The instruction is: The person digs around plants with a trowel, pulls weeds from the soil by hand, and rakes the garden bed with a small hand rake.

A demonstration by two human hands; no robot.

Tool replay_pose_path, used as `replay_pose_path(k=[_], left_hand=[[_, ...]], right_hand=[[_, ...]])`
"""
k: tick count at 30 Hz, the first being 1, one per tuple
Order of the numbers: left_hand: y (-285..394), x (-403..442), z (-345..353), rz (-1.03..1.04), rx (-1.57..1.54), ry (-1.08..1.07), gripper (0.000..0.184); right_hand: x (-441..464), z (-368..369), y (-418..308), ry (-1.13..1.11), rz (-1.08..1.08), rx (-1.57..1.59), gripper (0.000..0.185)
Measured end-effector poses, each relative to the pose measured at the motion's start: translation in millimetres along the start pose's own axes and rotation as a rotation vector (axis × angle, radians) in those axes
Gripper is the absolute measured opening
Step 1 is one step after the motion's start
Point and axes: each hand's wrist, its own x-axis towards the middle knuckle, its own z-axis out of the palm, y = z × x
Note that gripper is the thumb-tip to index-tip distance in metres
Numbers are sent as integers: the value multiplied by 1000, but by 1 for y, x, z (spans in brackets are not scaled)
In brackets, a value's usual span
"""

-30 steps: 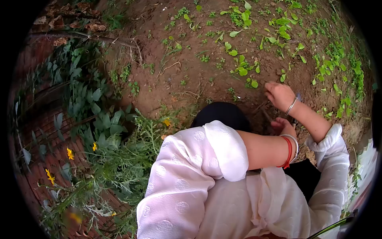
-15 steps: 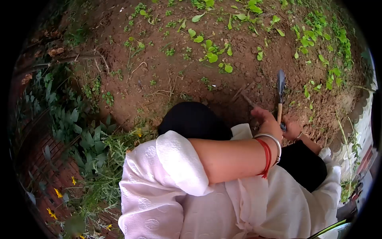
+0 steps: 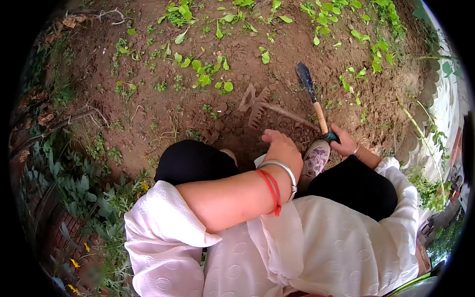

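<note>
My left hand (image 3: 283,152), with a silver bangle and red thread at its wrist, hovers over the soil between my knees. Its fingers are loosely bent, partly hidden behind its back, and nothing shows in them. My right hand (image 3: 345,142) closes around a teal handle end (image 3: 330,137) beside my flowered shoe (image 3: 315,157). A hand trowel (image 3: 318,110) with a dark blade and pale wooden handle points away from that hand. On the soil lies a rusty toothed hand rake (image 3: 258,106). Both handles meet near the teal part; which one it belongs to is unclear.
Small green seedlings (image 3: 203,73) grow across the bed ahead. Leafy plants (image 3: 79,185) and dry twigs (image 3: 64,127) border the left side. A pale scalloped edging (image 3: 435,116) runs along the right. My black-clad knees (image 3: 195,161) flank the work spot.
My left hand has come away from the tools, leftward. The rake's toothed head is now more visible. The trowel leans further left, and the view has shifted right.
</note>
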Motion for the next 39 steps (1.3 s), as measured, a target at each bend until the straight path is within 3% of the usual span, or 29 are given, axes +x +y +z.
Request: replay_pose_path(k=[2, 6, 14, 19, 22, 27, 31, 33, 39], left_hand=[[1, 2, -2, 43, 10, -69, 35], [1, 4, -5, 137, -9, -209, 38], [-1, -2, -2, 132, 9, -187, 42], [8, 3, 9, 106, 92, -222, 47], [9, 7, 5, 162, 159, -324, 51], [12, 4, 4, 160, 132, -351, 59], [13, 12, 12, 80, 99, -439, 64], [12, 8, 17, 31, 36, -362, 54], [-7, 0, 18, 47, -48, -355, 50]], right_hand=[[-4, 1, -13, 79, -71, 151, 25], [0, -5, -31, -185, 160, 564, 28], [16, -51, -120, -527, 214, 1018, 33], [19, -71, -124, -119, 24, 415, 27], [49, -68, -179, -84, -155, 68, 26], [161, 15, -241, -103, -567, -210, 31], [232, 104, -261, -103, -461, -313, 39], [240, 135, -249, -58, -347, -367, 42], [217, 139, -210, -101, -260, -316, 42]])
